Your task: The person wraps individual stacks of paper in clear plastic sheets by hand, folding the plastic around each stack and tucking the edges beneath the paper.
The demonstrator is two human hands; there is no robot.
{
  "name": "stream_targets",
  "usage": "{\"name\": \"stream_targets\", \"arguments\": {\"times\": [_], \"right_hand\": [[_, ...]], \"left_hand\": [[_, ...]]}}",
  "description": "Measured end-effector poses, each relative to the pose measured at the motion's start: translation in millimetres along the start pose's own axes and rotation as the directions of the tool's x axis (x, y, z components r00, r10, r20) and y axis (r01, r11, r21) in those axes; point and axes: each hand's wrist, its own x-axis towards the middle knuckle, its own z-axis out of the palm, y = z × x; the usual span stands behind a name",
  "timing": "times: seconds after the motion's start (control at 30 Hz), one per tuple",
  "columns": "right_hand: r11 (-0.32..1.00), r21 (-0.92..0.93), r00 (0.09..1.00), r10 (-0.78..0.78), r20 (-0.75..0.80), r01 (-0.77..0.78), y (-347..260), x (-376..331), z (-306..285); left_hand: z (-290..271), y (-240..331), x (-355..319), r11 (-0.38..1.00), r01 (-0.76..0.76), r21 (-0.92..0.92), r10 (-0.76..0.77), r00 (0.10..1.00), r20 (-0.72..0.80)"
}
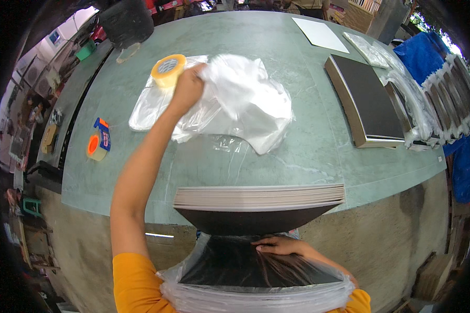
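My left hand (187,86) reaches far across the green table (308,146) and grips a crumpled clear plastic bag (240,101) lying on a pile of flat clear bags (151,107). A roll of yellow tape (168,69) sits just left of that hand. My right hand (282,245) rests flat on a dark panel (245,266) wrapped in clear plastic, close to my body. Above it, a stack of thin dark panels with pale edges (258,198) lies at the table's near edge.
An orange tape roll in a blue dispenser (97,142) lies at the left. Dark framed panels (368,99), some in plastic, fill the right side beside a white sheet (320,34) and blue cloth (423,57). A dark bag (126,22) stands at the far left corner.
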Motion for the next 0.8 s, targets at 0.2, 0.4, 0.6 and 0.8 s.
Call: {"name": "stream_targets", "arguments": {"times": [0.2,0.4,0.6,0.8], "right_hand": [[0.997,-0.070,0.999,-0.046,-0.018,0.044,-1,1,4],[0.980,-0.194,0.998,-0.046,-0.046,0.036,-9,1,5],[0.889,0.052,0.877,-0.438,-0.196,0.456,-106,-48,-36],[0.414,0.659,0.745,-0.565,-0.355,0.628,-158,-39,-27]], "left_hand": [[-105,-25,-7,0.894,0.016,0.447,0.145,0.935,-0.323],[-175,124,-177,0.225,0.226,0.948,-0.479,0.873,-0.095],[-138,121,-232,0.997,0.052,0.054,-0.065,0.238,0.969],[-86,114,-236,0.747,0.614,-0.255,-0.422,0.735,0.531]]}}
